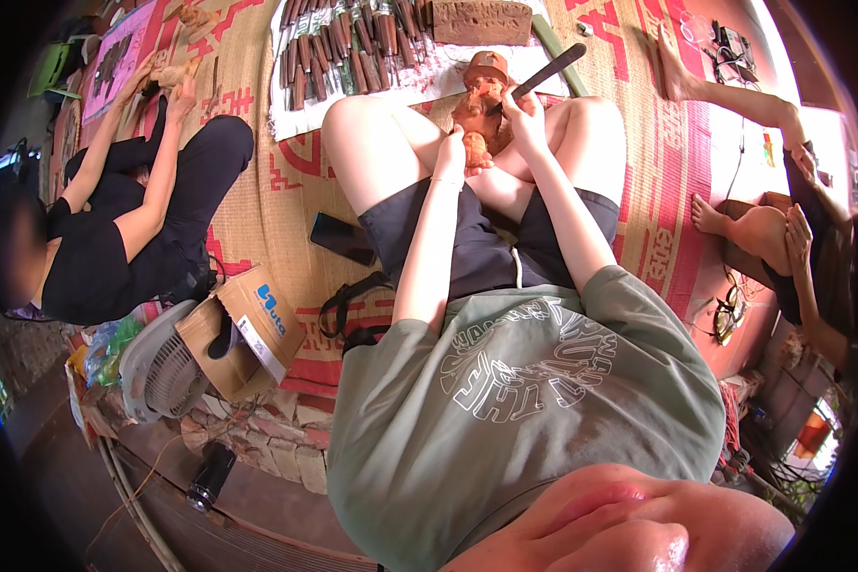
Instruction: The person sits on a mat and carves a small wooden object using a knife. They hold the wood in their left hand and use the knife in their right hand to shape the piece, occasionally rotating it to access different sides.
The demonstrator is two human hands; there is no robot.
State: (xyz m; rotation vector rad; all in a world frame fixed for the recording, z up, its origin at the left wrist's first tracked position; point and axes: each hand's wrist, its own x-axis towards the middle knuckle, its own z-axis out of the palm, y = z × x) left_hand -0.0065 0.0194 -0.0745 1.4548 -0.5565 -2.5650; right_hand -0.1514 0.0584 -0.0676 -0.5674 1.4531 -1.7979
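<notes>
A reddish-brown carved wooden figure stands between my bent knees, its rounded top away from me. My left hand is closed around its lower near side, steadying it. In my right hand is a long, dark-handled carving tool, slanting up to the right. The tool's working end is hidden by my fingers and the figure. Just beyond my left knee, several carving chisels with brown wooden handles lie in rows on a white cloth.
A wooden block and a green bar lie beyond the figure. By my left thigh is a phone on the woven mat. A cardboard box stands lower left. Co-workers sit left, holding a pale carving, and right.
</notes>
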